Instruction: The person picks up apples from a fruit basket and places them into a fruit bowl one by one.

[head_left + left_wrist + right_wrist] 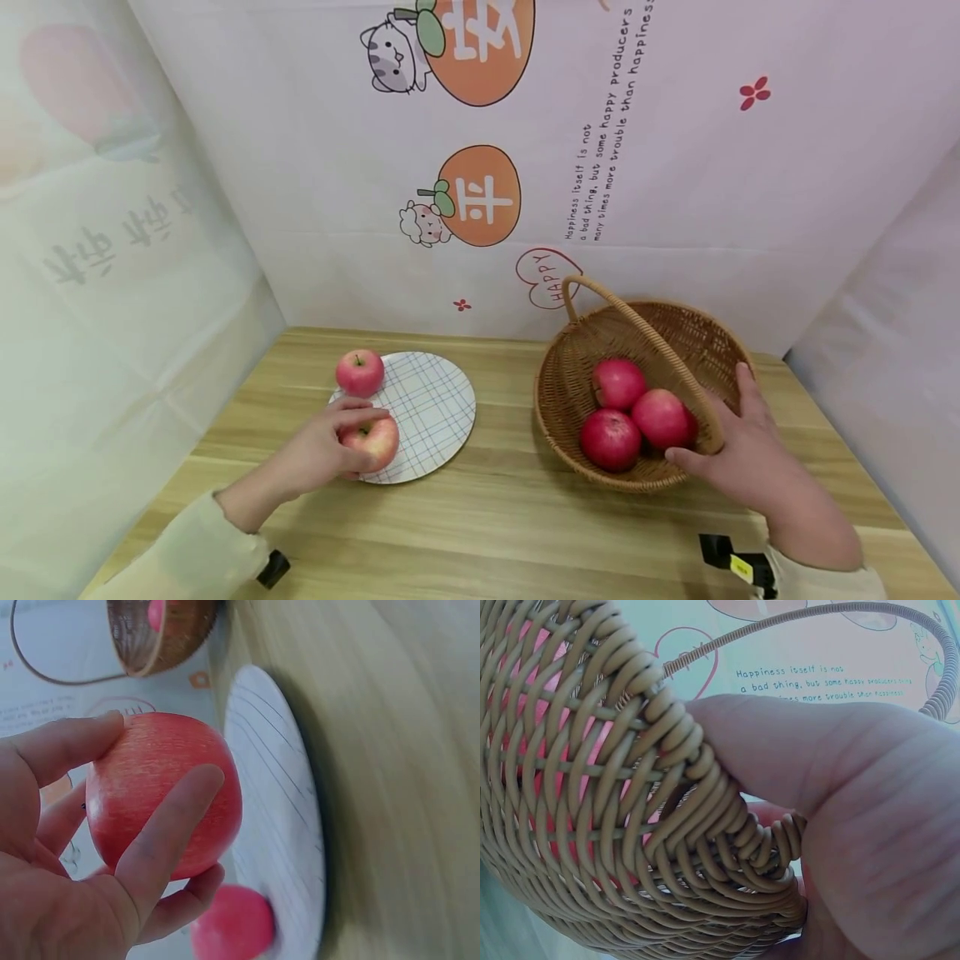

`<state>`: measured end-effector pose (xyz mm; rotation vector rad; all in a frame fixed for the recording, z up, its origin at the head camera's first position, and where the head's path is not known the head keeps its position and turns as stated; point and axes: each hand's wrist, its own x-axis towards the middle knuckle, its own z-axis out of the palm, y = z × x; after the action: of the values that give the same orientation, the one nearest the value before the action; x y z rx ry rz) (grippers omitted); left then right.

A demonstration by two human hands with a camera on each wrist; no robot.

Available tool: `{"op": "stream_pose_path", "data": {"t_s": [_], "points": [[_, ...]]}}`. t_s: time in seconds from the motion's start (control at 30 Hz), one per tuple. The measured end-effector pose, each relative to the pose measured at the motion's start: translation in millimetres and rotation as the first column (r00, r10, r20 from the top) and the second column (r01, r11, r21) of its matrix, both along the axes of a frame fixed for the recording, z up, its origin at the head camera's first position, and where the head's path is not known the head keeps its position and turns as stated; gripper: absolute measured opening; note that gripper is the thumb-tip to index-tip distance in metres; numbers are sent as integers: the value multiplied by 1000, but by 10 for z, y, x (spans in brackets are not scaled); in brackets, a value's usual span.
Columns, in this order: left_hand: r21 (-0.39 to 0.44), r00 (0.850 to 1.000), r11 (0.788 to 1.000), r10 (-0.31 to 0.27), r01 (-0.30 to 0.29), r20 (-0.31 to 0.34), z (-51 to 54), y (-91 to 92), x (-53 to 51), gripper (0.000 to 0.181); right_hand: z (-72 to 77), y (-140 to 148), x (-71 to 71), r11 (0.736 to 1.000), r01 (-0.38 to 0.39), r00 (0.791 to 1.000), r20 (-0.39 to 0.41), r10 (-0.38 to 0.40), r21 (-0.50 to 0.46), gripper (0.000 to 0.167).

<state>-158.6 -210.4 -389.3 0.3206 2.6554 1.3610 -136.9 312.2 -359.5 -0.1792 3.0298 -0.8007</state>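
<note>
My left hand (318, 450) holds a red-and-yellow apple (381, 442) at the near left side of a round white plate with a checked pattern (435, 408). In the left wrist view, the fingers and thumb are curled round that apple (161, 795). A second apple (360, 372) sits on the plate's far left edge. To the right stands a brown wicker basket (553, 408), tilted, with several red apples (611, 440) inside. My right hand (757, 458) grips its right rim where the handle joins; the right wrist view shows the thumb over the woven rim (682, 757).
A wooden table (480, 533) carries the plate and basket. The basket's arched handle (645, 325) rises over the apples. Behind stands a white printed cloth (337, 250), with further white cloth at both sides.
</note>
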Motion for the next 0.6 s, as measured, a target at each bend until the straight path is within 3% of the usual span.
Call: {"op": "stream_pose_path", "data": {"t_s": [0.27,0.4,0.6], "points": [[-66,997,996,65,-63,29,-104,-157,-47,65,-11,10,11,1000,-2,1000,-23,2,2,105],[-53,995,995,83,-80,53,-134,-186,-80,67,-15,9,15,1000,-1,1000,-21,1,-5,104],[-93,995,992,93,-89,39,-171,-219,-131,65,-23,10,7,1000,-6,1000,-24,5,-9,104]]}}
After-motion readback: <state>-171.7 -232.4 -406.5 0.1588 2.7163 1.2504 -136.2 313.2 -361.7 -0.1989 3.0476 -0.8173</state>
